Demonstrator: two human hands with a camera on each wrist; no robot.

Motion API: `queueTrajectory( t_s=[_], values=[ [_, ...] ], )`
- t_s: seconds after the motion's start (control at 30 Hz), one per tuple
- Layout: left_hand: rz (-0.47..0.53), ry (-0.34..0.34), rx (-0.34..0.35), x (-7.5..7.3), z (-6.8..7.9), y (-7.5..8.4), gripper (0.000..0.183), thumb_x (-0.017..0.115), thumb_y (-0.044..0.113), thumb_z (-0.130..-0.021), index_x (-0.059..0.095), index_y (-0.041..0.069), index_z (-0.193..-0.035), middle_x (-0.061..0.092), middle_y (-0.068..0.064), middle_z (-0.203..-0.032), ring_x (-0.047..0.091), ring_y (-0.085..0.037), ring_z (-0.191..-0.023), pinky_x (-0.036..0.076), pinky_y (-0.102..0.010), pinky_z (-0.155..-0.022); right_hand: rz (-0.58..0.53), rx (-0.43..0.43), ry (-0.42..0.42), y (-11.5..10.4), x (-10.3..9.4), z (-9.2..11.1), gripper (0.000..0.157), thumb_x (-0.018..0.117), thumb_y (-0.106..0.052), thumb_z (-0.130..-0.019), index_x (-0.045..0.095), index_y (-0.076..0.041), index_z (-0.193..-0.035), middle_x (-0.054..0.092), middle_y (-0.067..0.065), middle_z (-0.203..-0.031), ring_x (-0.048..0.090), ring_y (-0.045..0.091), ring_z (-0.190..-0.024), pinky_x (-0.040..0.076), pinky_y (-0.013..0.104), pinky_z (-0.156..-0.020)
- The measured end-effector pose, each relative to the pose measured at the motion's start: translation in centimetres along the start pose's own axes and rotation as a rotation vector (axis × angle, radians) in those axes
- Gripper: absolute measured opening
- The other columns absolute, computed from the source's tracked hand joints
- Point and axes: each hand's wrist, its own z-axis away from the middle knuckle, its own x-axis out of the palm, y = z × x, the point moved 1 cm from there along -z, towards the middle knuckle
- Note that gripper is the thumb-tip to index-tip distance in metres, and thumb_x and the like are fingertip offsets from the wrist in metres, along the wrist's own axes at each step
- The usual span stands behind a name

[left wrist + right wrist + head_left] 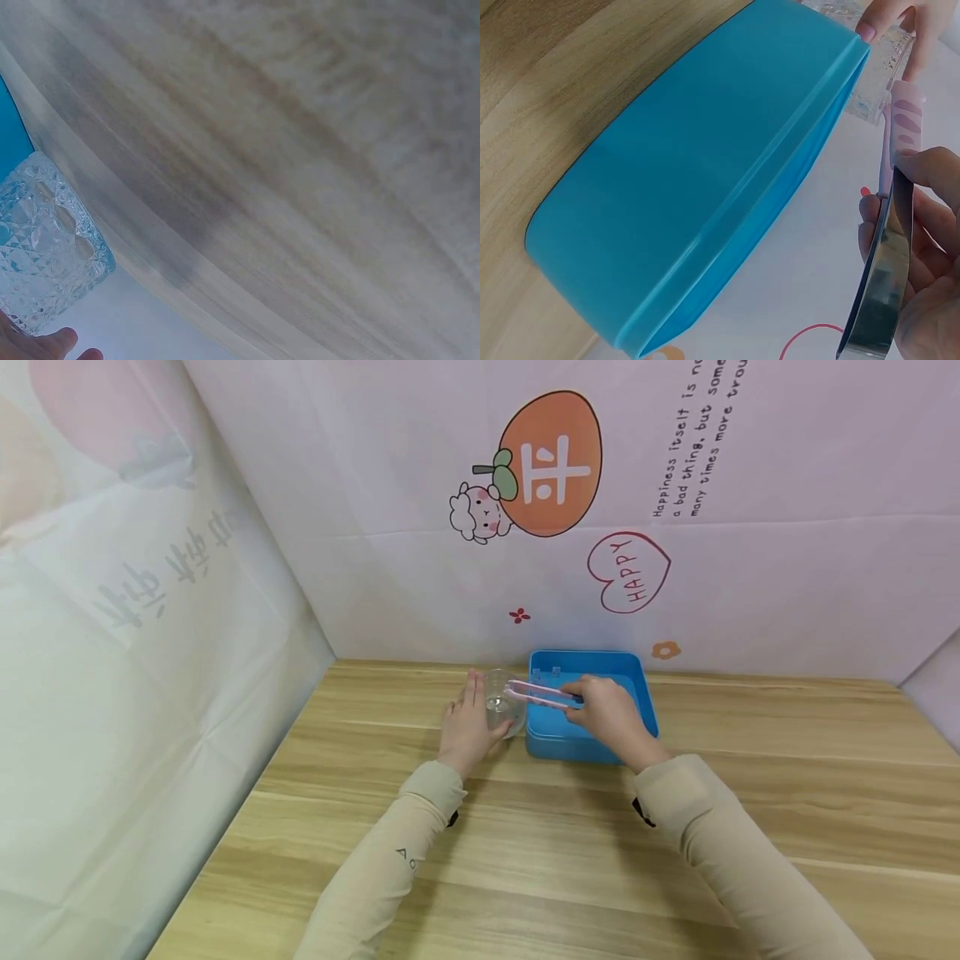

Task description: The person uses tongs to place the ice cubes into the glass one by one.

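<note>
A clear cut-glass cup (498, 703) stands against the left side of a blue box (573, 750). My left hand (467, 727) holds the cup from its left, thumb on the near side and fingers along the far side. In the left wrist view, the faceted glass (56, 240) shows above a few fingertips (64, 339). My right hand (609, 712) grips tongs (542, 695) with pink tips and a shiny metal bend (877, 300). Their tips point left, over the cup's mouth. I cannot tell whether they pinch anything.
Small clear pieces (556, 672) lie at the back left inside the box. The wooden table (510, 868) meets a printed cloth wall (420, 602) right behind the box and cup. Another cloth (150, 735) hangs along the table's left edge.
</note>
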Motion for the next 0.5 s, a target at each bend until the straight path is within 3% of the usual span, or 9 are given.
queueTrajectory(
  t_s=[0.5],
  values=[
    [0.005, 0.005, -0.001, -0.3, 0.13, 0.15, 0.094, 0.057, 0.055, -0.087, 0.01, 0.006, -0.152, 0.011, -0.01, -0.161, 0.038, -0.028, -0.139, 0.035, -0.044, -0.112, 0.003, 0.0, 0.015, -0.16, 0.15, -0.01, 0.036, 0.071, -0.01, -0.083, 0.066, 0.0, -0.117, 0.068, 0.018, -0.103, 0.065, 0.028, -0.086, 0.057, 0.039, -0.072]
  ],
)
